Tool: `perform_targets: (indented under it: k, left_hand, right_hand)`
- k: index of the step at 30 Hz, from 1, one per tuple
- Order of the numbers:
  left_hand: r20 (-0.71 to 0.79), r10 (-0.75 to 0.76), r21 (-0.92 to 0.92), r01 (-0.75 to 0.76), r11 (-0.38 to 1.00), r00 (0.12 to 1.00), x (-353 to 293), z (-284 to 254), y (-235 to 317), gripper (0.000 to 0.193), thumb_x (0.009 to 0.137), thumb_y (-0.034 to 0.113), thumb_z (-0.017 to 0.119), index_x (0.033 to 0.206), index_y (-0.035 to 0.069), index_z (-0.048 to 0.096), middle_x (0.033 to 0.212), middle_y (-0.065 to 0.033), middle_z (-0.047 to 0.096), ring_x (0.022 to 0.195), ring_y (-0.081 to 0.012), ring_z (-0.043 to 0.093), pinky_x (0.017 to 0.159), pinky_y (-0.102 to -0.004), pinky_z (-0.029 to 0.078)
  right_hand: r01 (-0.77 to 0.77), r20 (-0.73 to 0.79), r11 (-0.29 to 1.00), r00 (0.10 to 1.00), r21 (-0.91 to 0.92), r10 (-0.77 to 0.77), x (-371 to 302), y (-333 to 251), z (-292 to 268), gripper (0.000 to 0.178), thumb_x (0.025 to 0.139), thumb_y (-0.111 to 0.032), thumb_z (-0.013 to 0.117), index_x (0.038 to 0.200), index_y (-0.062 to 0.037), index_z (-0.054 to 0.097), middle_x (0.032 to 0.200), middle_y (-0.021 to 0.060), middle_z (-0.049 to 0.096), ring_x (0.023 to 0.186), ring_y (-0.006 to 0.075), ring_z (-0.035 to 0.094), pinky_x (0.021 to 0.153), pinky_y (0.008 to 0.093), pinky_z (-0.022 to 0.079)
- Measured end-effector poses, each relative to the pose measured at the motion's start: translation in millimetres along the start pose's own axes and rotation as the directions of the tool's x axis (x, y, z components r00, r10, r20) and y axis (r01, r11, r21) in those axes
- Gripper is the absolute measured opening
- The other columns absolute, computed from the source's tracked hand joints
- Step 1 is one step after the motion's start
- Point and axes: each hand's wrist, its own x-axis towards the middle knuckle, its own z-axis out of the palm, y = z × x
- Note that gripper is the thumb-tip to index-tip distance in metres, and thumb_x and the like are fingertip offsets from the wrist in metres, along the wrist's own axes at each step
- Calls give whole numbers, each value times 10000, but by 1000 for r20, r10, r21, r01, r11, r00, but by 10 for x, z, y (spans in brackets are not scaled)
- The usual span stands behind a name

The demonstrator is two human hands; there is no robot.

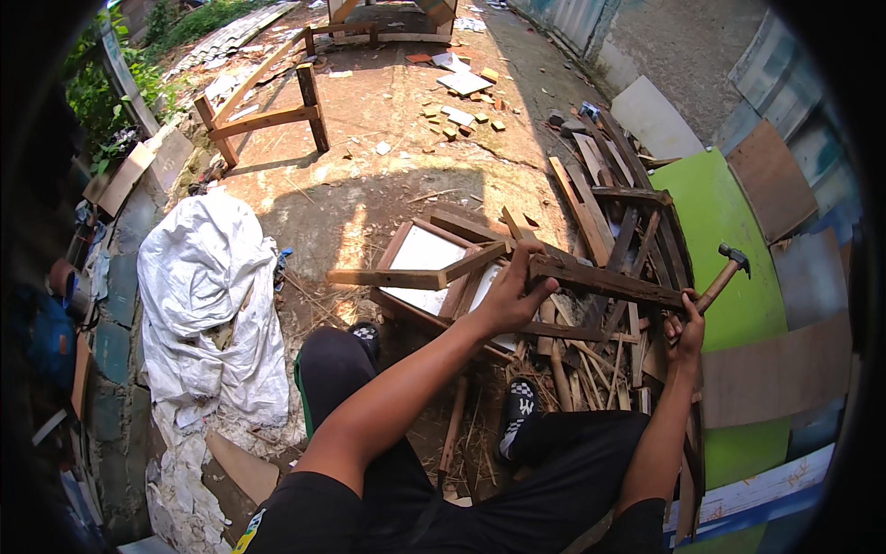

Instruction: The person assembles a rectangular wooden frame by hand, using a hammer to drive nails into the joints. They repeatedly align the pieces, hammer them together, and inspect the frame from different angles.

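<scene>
My left hand (513,294) is closed around a dark, weathered wooden beam (614,282) that slants across in front of me. A lighter wooden piece (392,278) juts out to the left, meeting a short bar near that hand. In my right hand (685,328) is a claw hammer (723,283), its dark head pointing up and away. The fingers of that hand are also at the beam's right end; whether they grip the beam too I cannot tell. Below lies a brown wooden frame (397,242) with white panels, partly hidden by my left arm and the beam.
Old timber (637,231) is heaped at the right, beside a green board (743,217) leaning on the wall. A crumpled white sheet (208,277) lies at left. Farther off stand a wooden frame (268,118) and scattered small blocks (449,132). A stick (454,425) lies between my legs.
</scene>
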Motion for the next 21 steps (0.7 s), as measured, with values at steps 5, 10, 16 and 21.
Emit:
perform_targets:
  k: [5, 10, 16, 21]
  left_hand:
    - [-30, -10, 59, 12, 998, 999, 10, -23, 0, 473, 1042, 203, 649, 1381, 100, 335, 1159, -117, 551, 1106, -188, 518, 988, -344, 430]
    - [-76, 12, 19, -10, 1000, 997, 6, 4, -15, 431, 1062, 303, 601, 1355, 97, 363, 1082, -126, 578, 1025, -210, 557, 926, -361, 451]
    - [12, -104, -289, 103, 952, 995, 38, -88, -102, 492, 1121, 453, 379, 1382, 48, 475, 1143, -97, 615, 1054, -156, 566, 943, -302, 455]
    - [63, -173, -235, 183, 955, 983, 86, -122, 125, 543, 1125, 405, 317, 1324, -12, 604, 1151, -115, 663, 1039, -188, 598, 945, -327, 473]
  right_hand:
    - [31, -15, 999, 999, -15, -31, -16, 33, 37, 158, 1009, -144, 636, 1156, -103, 593, 780, 27, 578, 445, 52, 399, 397, 219, 362]
    - [40, -27, 999, 999, -21, -41, -89, -16, 119, 156, 1008, -144, 634, 1146, -93, 583, 757, 27, 579, 440, 52, 413, 396, 225, 387]
    - [28, -22, 1000, 999, -4, -28, -118, -40, 180, 152, 1009, -138, 628, 1147, -93, 581, 736, 27, 575, 431, 55, 406, 387, 232, 392]
    - [31, -52, 999, 998, -24, -32, -106, -42, 139, 136, 1011, -134, 624, 1134, -92, 585, 738, 26, 574, 429, 56, 404, 384, 230, 372]
